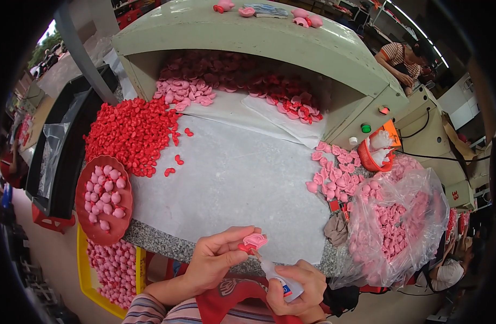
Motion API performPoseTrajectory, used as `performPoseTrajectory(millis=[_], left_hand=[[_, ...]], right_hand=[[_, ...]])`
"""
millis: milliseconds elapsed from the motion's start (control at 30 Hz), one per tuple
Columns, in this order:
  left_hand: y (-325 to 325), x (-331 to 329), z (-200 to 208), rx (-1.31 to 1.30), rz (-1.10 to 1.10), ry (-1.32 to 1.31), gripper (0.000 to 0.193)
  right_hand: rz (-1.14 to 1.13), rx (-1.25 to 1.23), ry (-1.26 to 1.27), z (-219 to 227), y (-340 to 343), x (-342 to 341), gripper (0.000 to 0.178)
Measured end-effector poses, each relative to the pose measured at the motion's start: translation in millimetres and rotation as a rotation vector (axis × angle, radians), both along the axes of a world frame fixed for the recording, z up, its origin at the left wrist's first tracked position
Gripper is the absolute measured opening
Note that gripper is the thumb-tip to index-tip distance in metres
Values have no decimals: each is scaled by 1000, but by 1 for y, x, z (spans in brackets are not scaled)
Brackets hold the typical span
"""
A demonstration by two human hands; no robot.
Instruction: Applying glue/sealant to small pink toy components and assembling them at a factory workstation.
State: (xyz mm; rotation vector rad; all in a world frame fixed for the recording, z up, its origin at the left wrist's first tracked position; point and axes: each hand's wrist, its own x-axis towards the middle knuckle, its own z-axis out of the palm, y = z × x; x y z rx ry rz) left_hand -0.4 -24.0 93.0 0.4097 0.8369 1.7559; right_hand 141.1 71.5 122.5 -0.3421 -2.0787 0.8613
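Between the fingertips of my left hand is a small pink and red plastic part, its hollow pink shell facing up. My right hand is wrapped round a white glue bottle with a blue and red label. The bottle's narrow nozzle points up and left, right at the part; whether it touches cannot be made out. Both hands are in front of my body at the near edge of the paper-covered worktop. Loose red pieces lie heaped at the left, and pink shells are scattered at the right.
A red dish of pink balls sits at the left edge, above a yellow crate. Behind the paper stands a green-grey machine with pieces inside. At the right are a plastic bag of pink shells, an orange basket and a rag.
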Motion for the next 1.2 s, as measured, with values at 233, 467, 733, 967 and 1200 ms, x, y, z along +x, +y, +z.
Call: performPoseTrajectory(millis=[233, 467, 733, 967, 1200], left_hand=[[-1, 1, 1, -51, -32, -22, 40], [-1, 1, 1, -48, -37, -44, 40], [0, 1, 0, -23, -28, -55, 40], [0, 0, 1, -13, -25, -29, 39], [0, 0, 1, -15, -25, -43, 39]], right_hand=[[3, 0, 14, 1, 0, 0, 27], [2, 4, 16, 0, 0, 0, 27], [8, 4, 9, 3, 1, 0, 27], [3, 22, 4, 2, 1, -1, 28], [-1, 16, 16, 3, 1, 0, 27]])
